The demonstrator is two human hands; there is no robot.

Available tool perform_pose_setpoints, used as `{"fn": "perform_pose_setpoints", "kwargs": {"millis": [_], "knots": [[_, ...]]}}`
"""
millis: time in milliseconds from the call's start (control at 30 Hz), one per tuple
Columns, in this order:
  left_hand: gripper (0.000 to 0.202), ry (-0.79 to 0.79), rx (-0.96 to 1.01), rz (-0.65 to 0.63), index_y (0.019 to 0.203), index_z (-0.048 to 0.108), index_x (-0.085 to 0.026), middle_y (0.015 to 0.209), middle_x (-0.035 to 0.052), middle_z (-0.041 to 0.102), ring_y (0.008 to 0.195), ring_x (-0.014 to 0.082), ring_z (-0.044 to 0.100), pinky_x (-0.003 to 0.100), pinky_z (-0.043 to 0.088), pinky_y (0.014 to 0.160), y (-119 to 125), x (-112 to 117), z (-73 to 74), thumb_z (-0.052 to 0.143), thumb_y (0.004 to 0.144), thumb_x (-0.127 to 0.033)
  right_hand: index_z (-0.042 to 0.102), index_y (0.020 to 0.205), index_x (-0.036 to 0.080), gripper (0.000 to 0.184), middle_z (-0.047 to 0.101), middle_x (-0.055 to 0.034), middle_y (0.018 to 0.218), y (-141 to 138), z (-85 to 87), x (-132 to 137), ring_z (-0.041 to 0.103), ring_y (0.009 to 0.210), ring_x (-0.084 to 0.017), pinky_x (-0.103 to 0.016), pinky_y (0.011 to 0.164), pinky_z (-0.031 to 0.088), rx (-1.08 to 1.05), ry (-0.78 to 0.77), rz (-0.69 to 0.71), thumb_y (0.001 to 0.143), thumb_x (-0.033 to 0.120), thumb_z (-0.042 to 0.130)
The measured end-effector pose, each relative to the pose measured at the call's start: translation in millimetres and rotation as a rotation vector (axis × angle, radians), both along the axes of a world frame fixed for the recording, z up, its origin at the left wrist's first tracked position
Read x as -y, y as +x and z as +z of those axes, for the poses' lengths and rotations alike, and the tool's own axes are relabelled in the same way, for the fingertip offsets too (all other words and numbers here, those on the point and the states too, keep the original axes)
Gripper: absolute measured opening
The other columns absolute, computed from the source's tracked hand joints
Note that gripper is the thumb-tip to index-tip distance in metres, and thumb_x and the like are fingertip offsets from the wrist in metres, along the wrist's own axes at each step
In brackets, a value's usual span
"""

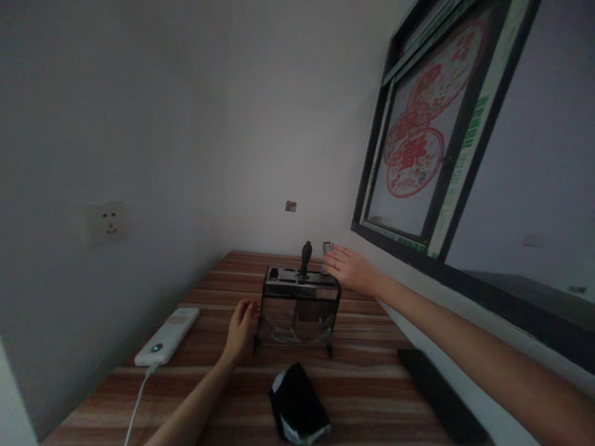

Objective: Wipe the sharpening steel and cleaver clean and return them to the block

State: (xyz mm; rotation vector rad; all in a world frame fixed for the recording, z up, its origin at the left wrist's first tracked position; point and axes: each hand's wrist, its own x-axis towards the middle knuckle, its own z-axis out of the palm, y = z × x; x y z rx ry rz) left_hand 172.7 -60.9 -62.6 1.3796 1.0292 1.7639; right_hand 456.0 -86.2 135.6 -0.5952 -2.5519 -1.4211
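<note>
White power bank [168, 337] on the bench [372, 396]; left hand [242, 319] with fingers curled, whether its grip is closed I cannot tell, beside a lever-topped transparent box [302, 290]; small silvery object [327, 249] at its right end, pinched in the right hand [348, 267].

1. Machine [300, 288], the clock's hub: dark frame, shiny top plate, see-through plastic-looking panels.
2. Handle [305, 257], twelve o'clock: smooth, dark, mostly matt.
3. Small pack [327, 248], one o'clock: perhaps paper or foil, too blurred to say.
4. Power bank [170, 334], nine o'clock: smooth plastic (faintly glossy).
5. Pouch [300, 399], six o'clock: dull, crinkled edges.
6. Tabletop [372, 381], beneath: streaked wood grain, low sheen.
</note>
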Motion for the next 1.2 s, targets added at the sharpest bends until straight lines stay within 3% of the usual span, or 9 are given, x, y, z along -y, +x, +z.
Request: {"fn": "perform_pose_setpoints", "kwargs": {"millis": [200, 367, 567, 800, 1200], "knots": [[0.032, -0.033, 0.043, -0.047, 0.079, 0.057, -0.019, 0.069, -0.0025, 0.057, 0.065, 0.0143, 0.054, 0.023, 0.044, 0.060, 12.3, -2.7, -11.2, 0.053, 0.078, -0.051, 0.062, 0.100, 0.015, 0.024, 0.065, -0.0083, 0.107, 3.8, 8.2, -22.3, 0.054, 0.113, -0.019, -0.050, 0.108, 0.030, 0.196, -0.029, 0.035, 0.088, 0.007, 0.043], [0.034, -0.063, 0.043, -0.034, 0.081, 0.058, -0.019, 0.075, -0.0008, 0.061, 0.071, 0.0159, 0.058, 0.024, 0.046, 0.064, 10.0, -2.8, -12.8, 0.054, 0.075, -0.053, 0.062, 0.091, 0.019, 0.025, 0.065, -0.0057, 0.105, -1.8, 15.6, -43.7, 0.053, 0.109, -0.017, -0.051, 0.109, 0.027, 0.249, -0.023, 0.005, 0.088, 0.005, 0.041], [0.032, -0.064, 0.012, -0.018, 0.082, 0.058, -0.019, 0.075, -0.0004, 0.060, 0.070, 0.0162, 0.057, 0.024, 0.045, 0.064, 7.4, 0.9, -6.8, 0.052, 0.077, -0.050, 0.065, 0.078, 0.018, 0.023, 0.067, -0.0052, 0.090, -5.5, 10.3, -61.6, 0.055, 0.095, -0.017, -0.044, 0.107, 0.030, 0.271, -0.075, -0.041, 0.085, 0.005, 0.047], [0.028, -0.057, -0.022, -0.003, 0.079, 0.058, -0.020, 0.074, 0.0003, 0.059, 0.071, 0.0169, 0.055, 0.025, 0.044, 0.066, 5.0, 3.4, -0.1, 0.052, 0.076, -0.047, 0.065, 0.077, 0.017, 0.024, 0.066, -0.0069, 0.082, -4.6, 5.2, -65.0, 0.056, 0.088, -0.017, -0.038, 0.103, 0.029, 0.270, -0.096, -0.032, 0.086, 0.007, 0.044], [0.031, -0.053, -0.047, 0.023, 0.077, 0.059, -0.019, 0.073, 0.0003, 0.061, 0.071, 0.0173, 0.057, 0.026, 0.045, 0.068, -3.3, -7.1, -5.4, 0.054, 0.074, -0.050, 0.062, 0.071, 0.018, 0.022, 0.065, -0.0058, 0.073, -3.4, 14.3, -77.7, 0.055, 0.081, -0.018, -0.033, 0.083, 0.037, 0.301, -0.106, -0.098, 0.084, 0.008, 0.048]]}}
